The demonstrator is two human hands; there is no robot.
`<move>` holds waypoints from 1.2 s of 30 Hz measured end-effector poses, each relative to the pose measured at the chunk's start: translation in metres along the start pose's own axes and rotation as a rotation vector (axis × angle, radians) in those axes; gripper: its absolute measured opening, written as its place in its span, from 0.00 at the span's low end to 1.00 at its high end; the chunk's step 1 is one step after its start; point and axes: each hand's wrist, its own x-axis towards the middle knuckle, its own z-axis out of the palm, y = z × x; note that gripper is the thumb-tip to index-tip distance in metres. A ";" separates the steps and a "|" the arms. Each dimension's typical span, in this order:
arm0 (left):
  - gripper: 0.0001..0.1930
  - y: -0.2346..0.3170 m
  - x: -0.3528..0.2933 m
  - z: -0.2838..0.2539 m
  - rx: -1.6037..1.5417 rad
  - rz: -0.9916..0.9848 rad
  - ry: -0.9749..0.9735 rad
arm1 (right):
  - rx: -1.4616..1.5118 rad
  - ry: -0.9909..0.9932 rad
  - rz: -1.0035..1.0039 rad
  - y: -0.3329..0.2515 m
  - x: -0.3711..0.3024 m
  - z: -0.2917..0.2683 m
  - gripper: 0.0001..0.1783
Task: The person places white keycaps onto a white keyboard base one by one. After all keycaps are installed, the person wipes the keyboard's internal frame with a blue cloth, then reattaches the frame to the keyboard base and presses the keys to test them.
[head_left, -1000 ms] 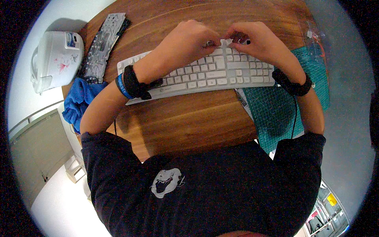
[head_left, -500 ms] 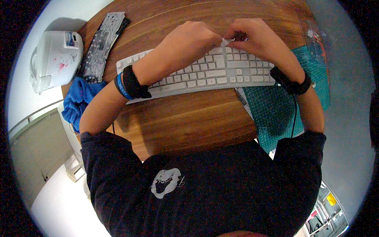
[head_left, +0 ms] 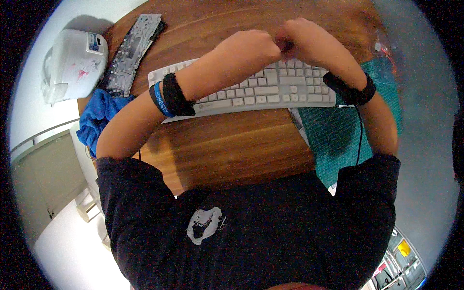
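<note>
The left hand (head_left: pixel 259 46) and right hand (head_left: pixel 308 39) are being held close together at the far edge of a white computer keyboard (head_left: pixel 263 91) lying on a wooden table (head_left: pixel 237 142).
The fingers are being largely hidden; whether they are being held apart or clamped on anything cannot be told. A green cutting mat (head_left: pixel 326 133) is being partly covered by the keyboard's right end.

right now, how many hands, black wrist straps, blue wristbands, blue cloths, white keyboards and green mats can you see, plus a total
Left hand and right hand: 2
Black wrist straps: 2
Blue wristband: 1
Blue cloth: 1
White keyboard: 1
Green mat: 1
Total: 8
</note>
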 end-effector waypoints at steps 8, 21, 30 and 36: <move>0.12 -0.003 -0.001 -0.004 0.056 -0.021 -0.200 | 0.015 -0.043 -0.038 -0.002 0.008 -0.007 0.09; 0.10 0.006 -0.005 -0.009 0.105 0.019 -0.246 | -0.173 0.117 -0.019 -0.008 0.006 0.011 0.07; 0.09 -0.019 0.002 -0.011 -0.148 -0.025 -0.242 | 0.156 -0.086 -0.134 0.018 0.003 -0.009 0.07; 0.11 -0.082 0.036 -0.003 -0.355 -0.203 -0.059 | 0.146 0.192 0.082 0.063 0.024 -0.003 0.21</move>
